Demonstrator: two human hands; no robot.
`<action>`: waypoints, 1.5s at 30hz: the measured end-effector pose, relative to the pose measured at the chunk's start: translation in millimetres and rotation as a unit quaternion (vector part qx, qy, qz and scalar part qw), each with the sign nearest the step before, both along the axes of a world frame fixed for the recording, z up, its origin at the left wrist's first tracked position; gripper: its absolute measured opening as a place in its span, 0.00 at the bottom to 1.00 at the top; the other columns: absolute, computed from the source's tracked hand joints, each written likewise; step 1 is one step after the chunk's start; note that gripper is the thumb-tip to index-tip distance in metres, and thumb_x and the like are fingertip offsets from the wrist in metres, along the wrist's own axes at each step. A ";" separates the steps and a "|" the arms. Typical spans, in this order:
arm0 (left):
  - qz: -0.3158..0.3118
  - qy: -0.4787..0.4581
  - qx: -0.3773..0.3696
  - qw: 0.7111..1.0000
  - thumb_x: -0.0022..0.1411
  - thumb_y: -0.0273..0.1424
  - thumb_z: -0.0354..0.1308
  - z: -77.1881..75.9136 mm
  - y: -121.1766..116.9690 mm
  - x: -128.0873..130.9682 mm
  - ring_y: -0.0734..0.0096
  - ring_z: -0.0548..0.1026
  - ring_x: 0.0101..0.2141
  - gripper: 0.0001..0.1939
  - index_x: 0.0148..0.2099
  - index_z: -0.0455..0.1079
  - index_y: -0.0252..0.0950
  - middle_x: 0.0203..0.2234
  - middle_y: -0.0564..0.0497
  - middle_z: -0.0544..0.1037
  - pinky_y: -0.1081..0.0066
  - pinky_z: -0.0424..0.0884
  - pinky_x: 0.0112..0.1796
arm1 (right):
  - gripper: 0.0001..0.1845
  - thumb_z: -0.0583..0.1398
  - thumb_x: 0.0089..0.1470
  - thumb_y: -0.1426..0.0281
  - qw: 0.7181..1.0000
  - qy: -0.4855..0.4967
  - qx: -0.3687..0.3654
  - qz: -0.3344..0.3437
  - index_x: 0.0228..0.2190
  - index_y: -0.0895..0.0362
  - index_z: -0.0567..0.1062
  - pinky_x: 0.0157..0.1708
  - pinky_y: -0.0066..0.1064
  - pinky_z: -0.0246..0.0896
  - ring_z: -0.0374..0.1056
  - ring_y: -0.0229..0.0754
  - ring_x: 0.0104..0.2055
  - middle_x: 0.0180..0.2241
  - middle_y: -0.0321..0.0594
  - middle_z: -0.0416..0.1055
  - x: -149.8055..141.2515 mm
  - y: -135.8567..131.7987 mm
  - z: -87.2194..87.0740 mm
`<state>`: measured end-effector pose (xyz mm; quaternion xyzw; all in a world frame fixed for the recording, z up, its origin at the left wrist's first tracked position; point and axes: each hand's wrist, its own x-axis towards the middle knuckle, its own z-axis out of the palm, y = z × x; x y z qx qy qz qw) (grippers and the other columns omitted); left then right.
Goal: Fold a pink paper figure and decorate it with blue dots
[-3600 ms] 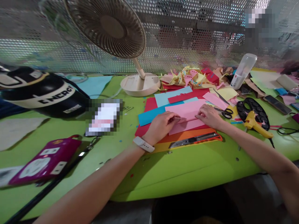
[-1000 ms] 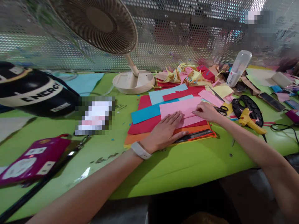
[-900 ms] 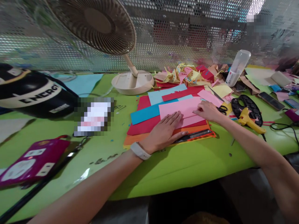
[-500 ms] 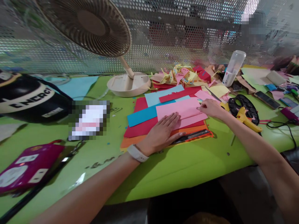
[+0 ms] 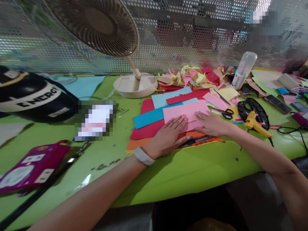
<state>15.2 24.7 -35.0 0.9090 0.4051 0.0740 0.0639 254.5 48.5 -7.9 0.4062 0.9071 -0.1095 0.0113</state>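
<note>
Paper (image 5: 184,110) now has right hand (image 5: 211,124) flat on it

White wristband (image 5: 144,156) with small holes, left wrist, bare forearms (image 5: 96,189), ringless fingers (image 5: 177,123)

- Left hand (image 5: 166,136): at the first check its fingers were bent, gripping the fold of the pink paper (image 5: 178,110); they now lie outstretched and flat on that sheet.
- Right hand (image 5: 211,124): previously curled at the right end of the fold; now opened, fingers extended over the paper, and shifted inward, closer to the left hand.
- Pink paper: lower right corner, exposed a moment ago, now covered by the right hand.
- Utility knife (image 5: 203,140): blade end, uncovered at the first check, now beneath the left hand's thumb.
- Scissors (image 5: 223,112): largely hidden half a second ago; now exposed.
</note>
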 end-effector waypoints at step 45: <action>0.169 -0.200 -0.184 0.947 0.63 0.40 0.57 36.8 25.4 -46.4 0.62 0.79 0.39 0.13 0.39 0.75 0.36 0.39 0.45 0.83 0.64 0.73 0.41 | 0.44 0.42 0.62 0.41 0.999 -0.045 0.009 0.000 0.69 0.52 0.50 0.67 0.54 0.46 0.43 0.58 0.72 0.71 0.52 0.44 11.0 -1.9 0.3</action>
